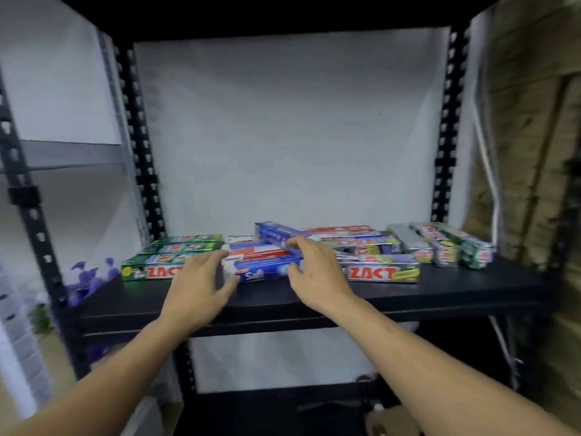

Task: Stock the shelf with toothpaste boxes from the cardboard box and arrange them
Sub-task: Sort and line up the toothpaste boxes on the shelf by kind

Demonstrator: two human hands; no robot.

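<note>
A black metal rack [28,199] fills the view, standing against a white wall [283,136]. 2 slotted back uprights [445,136] frame the wall, and a rough brown surface [528,136] rises just beside the rack on the right. The middle shelf board [456,291] is black and flat. Its front strip is bare along the whole width, and the right front corner has the most open room. Overhead, the space up to the next board is tall and open. A lower board [267,407] shows dimly beneath. Blurred purple things [91,278] lie past the left edge.

The toothpaste boxes lie toward the back half of the board. At the left, green ZACT boxes [151,270] lie flat side by side, long sides facing forward. In the middle is a low heap of red, white and blue boxes, with a blue front box [267,273] nearest the edge. A silver ZACT box [382,273] lies to the right of it. Further right, 3 or so end-on boxes [446,250] point front to back, close to the right upright.

A tilted blue box [273,232] sits on top of the heap. The right hand [314,272] grips it, fingers curled over its near end, thumb below. The left hand [196,278] has its fingers spread and loose, tips touching the left end of the heap and holding nothing.
</note>
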